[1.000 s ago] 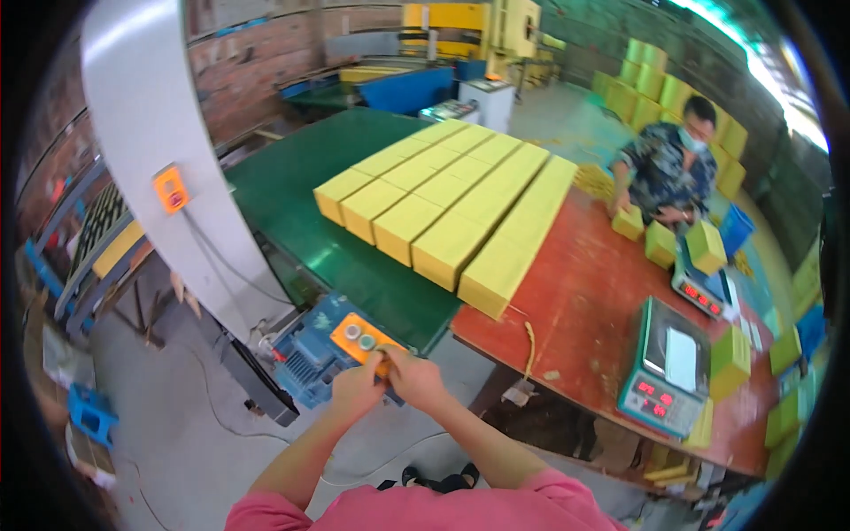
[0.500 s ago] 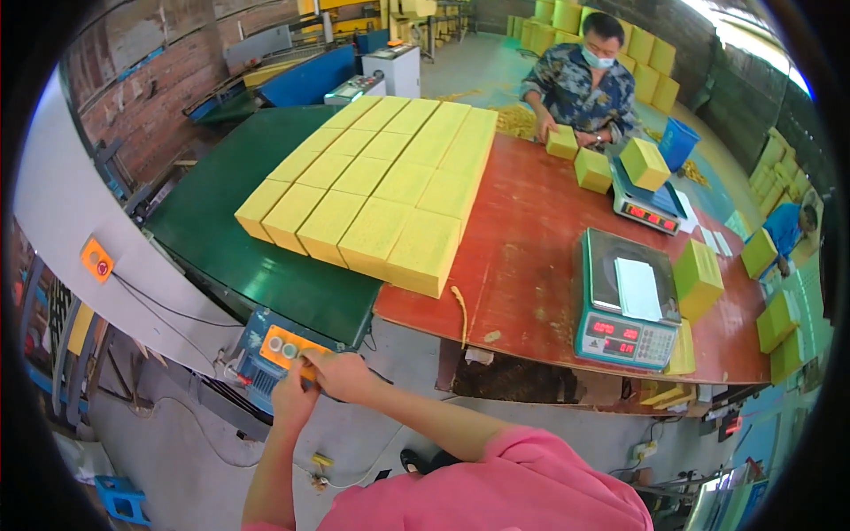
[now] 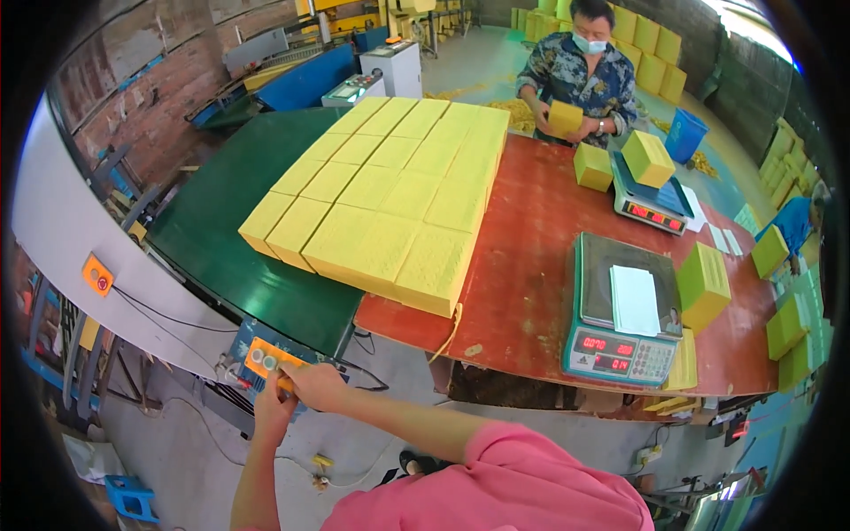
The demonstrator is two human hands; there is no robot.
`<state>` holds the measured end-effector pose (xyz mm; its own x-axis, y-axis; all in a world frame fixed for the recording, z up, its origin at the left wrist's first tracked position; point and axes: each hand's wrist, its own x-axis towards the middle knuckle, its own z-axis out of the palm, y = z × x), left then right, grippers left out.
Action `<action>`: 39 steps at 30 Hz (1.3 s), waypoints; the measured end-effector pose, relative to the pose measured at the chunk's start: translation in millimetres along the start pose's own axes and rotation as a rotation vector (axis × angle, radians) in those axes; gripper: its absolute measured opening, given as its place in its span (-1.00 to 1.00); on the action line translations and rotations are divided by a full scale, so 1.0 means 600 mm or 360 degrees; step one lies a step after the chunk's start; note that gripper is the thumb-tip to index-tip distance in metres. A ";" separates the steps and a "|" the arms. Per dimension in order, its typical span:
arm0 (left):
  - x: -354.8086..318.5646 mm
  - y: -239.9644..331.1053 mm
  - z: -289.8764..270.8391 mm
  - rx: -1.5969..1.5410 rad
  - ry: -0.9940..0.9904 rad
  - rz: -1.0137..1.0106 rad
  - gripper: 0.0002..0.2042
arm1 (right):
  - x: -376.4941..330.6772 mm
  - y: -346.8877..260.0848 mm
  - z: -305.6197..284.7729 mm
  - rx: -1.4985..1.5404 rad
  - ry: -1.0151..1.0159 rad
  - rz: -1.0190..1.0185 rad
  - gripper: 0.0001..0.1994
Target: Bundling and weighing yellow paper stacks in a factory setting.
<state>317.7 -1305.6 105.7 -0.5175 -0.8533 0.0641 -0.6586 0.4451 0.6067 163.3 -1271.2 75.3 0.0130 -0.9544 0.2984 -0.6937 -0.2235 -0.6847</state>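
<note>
Both my hands are at an orange push-button control box [image 3: 258, 358], mounted on a blue motor unit beside the green conveyor belt [image 3: 212, 239]. My left hand [image 3: 273, 409] grips its near side with bent fingers. Over the right end of the box, my right hand [image 3: 317, 387] is closed, its fingertips partly hidden. Two round buttons show to the left of the fingers. Beyond the hands, a tight block of yellow paper stacks [image 3: 363, 190] lies across the belt and the red table [image 3: 522, 274]. A thin yellow strip [image 3: 450, 334] hangs at the table's edge.
A digital scale [image 3: 624, 350] bearing pale sheets stands on the table; a second scale [image 3: 651, 212] carries a yellow stack. Across the table, a co-worker [image 3: 580, 75] holds another stack. An emergency stop [image 3: 97, 275] sits on the grey panel. A blue stool [image 3: 131, 497] stands lower left.
The yellow stacks have shifted toward the near right, farther over the table, and gaps between some rows have closed. The co-worker has lifted a stack. My hands remain at the control box.
</note>
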 end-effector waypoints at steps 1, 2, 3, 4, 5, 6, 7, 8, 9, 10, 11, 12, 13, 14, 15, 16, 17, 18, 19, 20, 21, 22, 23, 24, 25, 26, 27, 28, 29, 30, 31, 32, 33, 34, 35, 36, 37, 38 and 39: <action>-0.001 -0.002 0.002 -0.0009 0.0035 -0.0009 -0.55 | 0.001 -0.001 -0.004 0.0025 0.0001 -0.0012 -0.66; -0.002 -0.006 0.002 -0.0005 0.0014 -0.0006 -0.55 | 0.001 -0.003 -0.008 0.0032 0.0008 0.0007 -0.66; -0.003 -0.012 0.001 -0.0017 0.0031 0.0008 -0.54 | 0.001 -0.005 -0.011 0.0041 -0.0026 -0.0011 -0.67; -0.001 -0.012 0.002 -0.0031 0.0049 0.0025 -0.53 | 0.003 -0.006 -0.015 0.0047 -0.0058 -0.0029 -0.67; -0.001 -0.005 0.001 0.0002 0.0067 0.0062 -0.54 | 0.005 -0.008 -0.019 0.0044 -0.0105 0.0009 -0.66; 0.001 -0.001 0.002 0.0002 0.0047 0.0072 -0.54 | 0.004 -0.007 -0.021 0.0045 -0.0094 0.0028 -0.66; 0.002 0.001 0.000 -0.0011 0.0028 0.0034 -0.55 | 0.005 -0.007 -0.021 0.0065 -0.0083 0.0016 -0.65; 0.004 0.003 -0.001 -0.0024 0.0009 -0.0003 -0.56 | 0.005 -0.006 -0.021 0.0083 -0.0071 0.0003 -0.64; 0.004 0.006 0.001 -0.0025 0.0029 0.0005 -0.57 | 0.005 -0.005 -0.022 0.0084 -0.0059 0.0014 -0.64; 0.004 0.008 0.001 -0.0022 0.0020 0.0014 -0.57 | 0.005 -0.004 -0.023 0.0084 -0.0090 0.0029 -0.64; 0.004 0.008 0.000 -0.0022 0.0025 0.0041 -0.57 | 0.005 -0.004 -0.024 0.0083 -0.0121 0.0044 -0.63; 0.004 0.008 0.000 -0.0022 0.0030 0.0069 -0.58 | 0.004 -0.005 -0.024 0.0082 -0.0111 0.0052 -0.63; 0.004 0.007 -0.001 -0.0022 0.0021 0.0079 -0.58 | 0.002 -0.008 -0.024 0.0061 -0.0109 0.0052 -0.63; 0.003 0.005 -0.002 -0.0021 0.0002 0.0059 -0.58 | 0.002 -0.010 -0.024 0.0039 -0.0108 0.0052 -0.63; 0.003 0.003 -0.003 -0.0020 -0.0018 0.0039 -0.58 | 0.002 -0.010 -0.024 0.0036 -0.0098 0.0063 -0.63; 0.002 0.002 -0.004 -0.0021 -0.0028 0.0047 -0.58 | -0.001 -0.012 -0.026 0.0066 -0.0104 0.0049 -0.64; 0.001 0.002 -0.003 -0.0019 -0.0004 0.0066 -0.58 | -0.002 -0.014 -0.027 0.0096 -0.0110 0.0036 -0.64; 0.000 -0.001 -0.004 -0.0018 0.0019 0.0084 -0.57 | 0.000 -0.016 -0.028 0.0094 -0.0104 0.0049 -0.64; -0.002 -0.005 -0.005 -0.0022 0.0004 0.0091 -0.57 | 0.000 -0.017 -0.028 0.0083 -0.0122 0.0051 -0.64; -0.003 -0.010 -0.007 0.0018 -0.0016 0.0081 -0.56 | -0.001 -0.018 -0.027 0.0074 -0.0142 0.0054 -0.64; -0.004 -0.014 -0.011 0.0060 -0.0036 0.0070 -0.55 | -0.002 -0.019 -0.025 0.0075 -0.0137 0.0071 -0.64; -0.001 -0.010 -0.019 0.0058 -0.0050 0.0079 -0.55 | -0.002 -0.019 -0.027 0.0061 -0.0193 0.0060 -0.62; 0.007 -0.004 -0.039 0.0164 -0.0190 0.0093 -0.53 | 0.004 -0.020 -0.029 0.0052 -0.0241 0.0054 -0.60; 0.018 0.004 -0.057 0.0272 -0.0332 0.0107 -0.51 | 0.003 -0.017 -0.034 0.0058 -0.0223 0.0075 -0.60; 0.031 0.011 -0.076 0.0284 -0.0355 0.0116 -0.51 | -0.003 -0.020 -0.044 0.0138 -0.0253 0.0146 -0.55; 0.044 0.020 -0.093 0.0222 -0.0545 0.0025 -0.50 | -0.016 -0.024 -0.055 0.0226 -0.0286 0.0226 -0.49; 0.059 0.028 -0.106 0.0162 -0.0739 -0.0065 -0.49 | -0.028 -0.027 -0.069 0.0244 -0.0270 0.0260 -0.49; 0.075 0.034 -0.119 0.0174 -0.0783 -0.0044 -0.49 | -0.042 -0.031 -0.091 0.0349 -0.0149 0.0324 -0.48; 0.095 0.041 -0.127 0.0215 -0.0782 0.0046 -0.50 | -0.056 -0.028 -0.108 0.0447 -0.0029 0.0375 -0.46; 0.117 0.058 -0.130 0.0252 -0.0786 0.0147 -0.52 | -0.073 -0.017 -0.115 0.0449 0.0002 0.0412 -0.46; 0.138 0.098 -0.123 0.0251 -0.0846 0.0195 -0.52 | -0.095 0.000 -0.120 0.0548 0.0206 0.0408 -0.47; 0.154 0.154 -0.106 0.0117 -0.0693 0.0336 -0.54 | -0.116 0.016 -0.123 0.0628 0.0418 0.0411 -0.48; 0.179 0.202 -0.080 -0.0029 -0.0539 0.0478 -0.56 | -0.137 0.029 -0.128 0.0585 0.0663 0.0376 -0.53; 0.205 0.231 -0.049 -0.0116 -0.0508 0.0812 -0.60 | -0.157 0.039 -0.140 0.0550 0.0719 0.0434 -0.53; 0.232 0.250 -0.008 -0.0188 -0.0481 0.1024 -0.61 | -0.175 0.045 -0.150 0.0568 0.0876 0.0517 -0.56; 0.251 0.301 0.048 -0.0271 -0.0564 0.1138 -0.61 | -0.198 0.059 -0.161 0.0562 0.1057 0.0626 -0.59; 0.274 0.350 0.103 -0.0166 -0.0565 0.1434 -0.60 | -0.218 0.074 -0.168 0.0548 0.1280 0.0694 -0.67; 0.291 0.393 0.160 -0.0171 -0.0523 0.1602 -0.59 | -0.238 0.091 -0.176 0.0512 0.1326 0.0728 -0.67; 0.305 0.429 0.212 -0.0165 -0.0454 0.1754 -0.58 | -0.255 0.105 -0.185 0.0421 0.1445 0.0791 -0.69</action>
<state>-16.1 -1312.7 172.6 -0.8998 0.0863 0.4277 0.2720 0.8774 0.3953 37.7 -1117.2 60.5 -0.8452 -0.4697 0.2548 -0.2938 0.0102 -0.9558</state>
